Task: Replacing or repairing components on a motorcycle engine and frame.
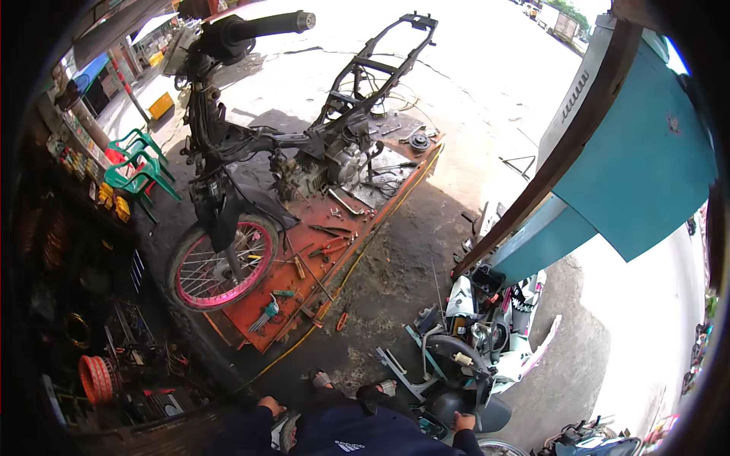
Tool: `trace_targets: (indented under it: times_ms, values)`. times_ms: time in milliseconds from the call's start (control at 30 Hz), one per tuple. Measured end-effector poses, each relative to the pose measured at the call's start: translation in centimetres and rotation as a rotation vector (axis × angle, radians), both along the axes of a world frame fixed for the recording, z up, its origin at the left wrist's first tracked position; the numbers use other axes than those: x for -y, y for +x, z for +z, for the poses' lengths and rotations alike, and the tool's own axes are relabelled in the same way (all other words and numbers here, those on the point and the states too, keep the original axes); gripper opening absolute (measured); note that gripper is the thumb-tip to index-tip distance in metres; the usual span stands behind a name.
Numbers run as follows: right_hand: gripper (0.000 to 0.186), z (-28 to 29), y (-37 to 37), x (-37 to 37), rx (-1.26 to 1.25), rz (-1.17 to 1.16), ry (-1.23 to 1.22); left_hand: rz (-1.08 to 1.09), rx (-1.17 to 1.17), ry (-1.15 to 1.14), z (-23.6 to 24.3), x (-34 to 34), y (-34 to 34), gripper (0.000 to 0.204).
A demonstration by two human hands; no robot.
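Note:
At the lower edge, my left hand is small in view with its fingers curled, beside a pale grey thing I cannot make out. My right hand is also curled, close to a dark rounded motorcycle part; whatever either hand may hold is hidden. Ahead stands a stripped motorcycle frame with a bare engine and a pink-rimmed front wheel. It rests on an orange platform. Pliers, a screwdriver and several other tools lie on the platform. Neither hand touches these.
Loose motorcycle parts and white fairings are heaped at right, by a slanting post and blue panel. Green plastic chairs stand at left. An orange ribbed ring sits among dark clutter. A yellow hose runs along the platform.

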State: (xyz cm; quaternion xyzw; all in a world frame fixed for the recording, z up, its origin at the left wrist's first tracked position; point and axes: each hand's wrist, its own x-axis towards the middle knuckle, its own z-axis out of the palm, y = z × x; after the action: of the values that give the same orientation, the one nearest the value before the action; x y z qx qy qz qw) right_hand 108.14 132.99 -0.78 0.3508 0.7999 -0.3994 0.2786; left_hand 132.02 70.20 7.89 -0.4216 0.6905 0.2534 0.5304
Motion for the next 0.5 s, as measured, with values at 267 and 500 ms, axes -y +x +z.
trace_targets:
  times_ms: [267,500]
  values:
    - [0.026,8.4,-16.1,24.8,-0.493,0.746,0.189,0.495,-0.794,-0.076,-0.6,-1.6,5.6,0.024]
    - [0.025,13.4,-11.3,38.3,-0.530,1.004,0.050,1.066,-0.884,-0.343,-0.6,12.6,14.1,0.024]
